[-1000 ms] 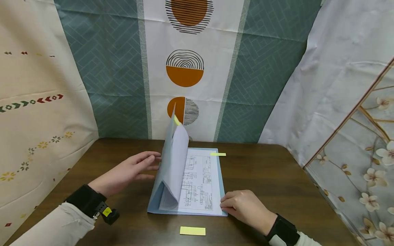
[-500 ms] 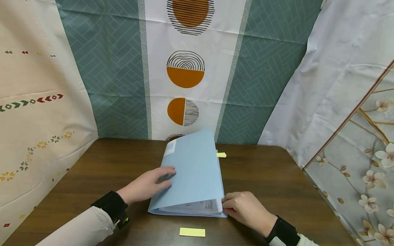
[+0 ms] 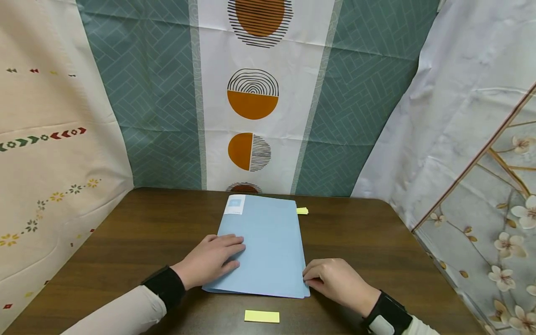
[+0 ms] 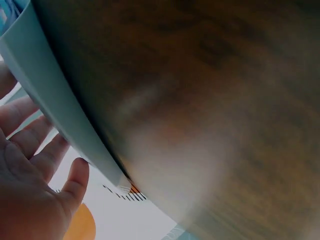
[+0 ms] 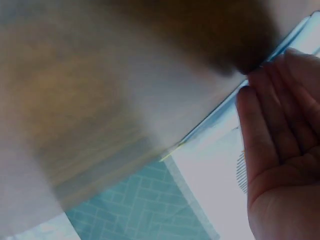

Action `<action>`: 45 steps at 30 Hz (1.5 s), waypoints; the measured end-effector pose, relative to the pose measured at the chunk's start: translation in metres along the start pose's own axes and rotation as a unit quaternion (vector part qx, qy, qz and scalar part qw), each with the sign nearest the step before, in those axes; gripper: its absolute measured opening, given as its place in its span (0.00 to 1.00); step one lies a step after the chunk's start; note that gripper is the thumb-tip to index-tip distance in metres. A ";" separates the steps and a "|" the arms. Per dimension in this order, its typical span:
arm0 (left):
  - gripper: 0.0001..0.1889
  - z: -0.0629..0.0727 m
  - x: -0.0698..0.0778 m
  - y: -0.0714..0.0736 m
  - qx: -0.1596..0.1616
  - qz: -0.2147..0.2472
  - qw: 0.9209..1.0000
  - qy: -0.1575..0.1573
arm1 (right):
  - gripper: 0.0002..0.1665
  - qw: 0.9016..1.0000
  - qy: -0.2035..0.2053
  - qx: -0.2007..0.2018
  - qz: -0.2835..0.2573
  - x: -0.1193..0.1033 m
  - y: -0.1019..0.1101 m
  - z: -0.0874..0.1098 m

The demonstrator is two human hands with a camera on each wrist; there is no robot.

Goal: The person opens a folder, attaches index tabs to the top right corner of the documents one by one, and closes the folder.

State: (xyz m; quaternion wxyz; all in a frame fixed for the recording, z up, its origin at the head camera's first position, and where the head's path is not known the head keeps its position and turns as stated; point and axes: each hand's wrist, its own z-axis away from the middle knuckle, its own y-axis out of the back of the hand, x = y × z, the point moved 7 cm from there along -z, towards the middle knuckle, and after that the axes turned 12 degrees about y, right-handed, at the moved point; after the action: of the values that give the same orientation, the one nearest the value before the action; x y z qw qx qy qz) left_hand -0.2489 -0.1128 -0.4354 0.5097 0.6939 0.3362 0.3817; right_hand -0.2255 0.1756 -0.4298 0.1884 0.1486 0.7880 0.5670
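A light blue folder (image 3: 264, 246) lies closed on the table, a white label (image 3: 235, 204) at its upper left corner. Yellow sticky tabs (image 3: 302, 211) stick out past its upper right edge. My left hand (image 3: 213, 260) rests on the left part of the cover with relaxed, slightly spread fingers; the left wrist view shows its fingers (image 4: 37, 135) along the folder's spine (image 4: 60, 100). At the lower right edge, my right hand (image 3: 331, 281) pinches the folder's side with bent fingers. Papers inside are hidden by the cover.
A yellow sticky note strip (image 3: 261, 316) lies on the brown wooden table (image 3: 167, 223) in front of the folder. Patterned cloths (image 3: 351, 93) hang behind the table and along both sides. Each wrist wears a black band (image 3: 164, 284).
The folder's cover, standing raised with sheets a second ago, has swung right and down over the printed pages. My left hand has followed onto it; my right hand has stayed at the edge.
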 end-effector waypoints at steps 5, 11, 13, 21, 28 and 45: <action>0.24 0.001 0.007 -0.001 0.005 -0.045 0.999 -0.017 | 0.10 1.000 -0.012 0.017 0.016 -0.001 0.000 -0.006; 0.24 -0.002 0.011 -0.004 0.007 -0.093 0.995 -0.018 | 0.12 0.999 -0.004 0.017 0.033 -0.005 -0.005 -0.016; 0.24 -0.002 0.013 -0.007 0.009 -0.113 0.993 -0.018 | 0.12 0.999 -0.003 0.013 0.036 -0.005 -0.006 -0.018; 0.25 0.001 0.027 -0.008 0.006 -0.156 0.988 0.004 | 0.11 0.998 0.008 0.011 0.060 0.004 -0.007 -0.020; 0.25 0.000 0.038 -0.009 0.012 -0.197 0.980 0.021 | 0.12 0.998 0.000 0.005 0.068 0.016 -0.007 -0.026; 0.26 -0.009 0.022 0.009 0.029 -0.087 0.995 0.031 | 0.13 0.994 -0.020 0.019 0.102 0.009 -0.011 -0.020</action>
State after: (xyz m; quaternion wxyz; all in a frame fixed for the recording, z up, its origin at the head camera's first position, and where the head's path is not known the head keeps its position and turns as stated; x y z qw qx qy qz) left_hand -0.2451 -0.0927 -0.4207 0.5099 0.6647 0.4218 0.3469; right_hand -0.2434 0.1592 -0.4359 0.1421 0.2434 0.7751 0.5654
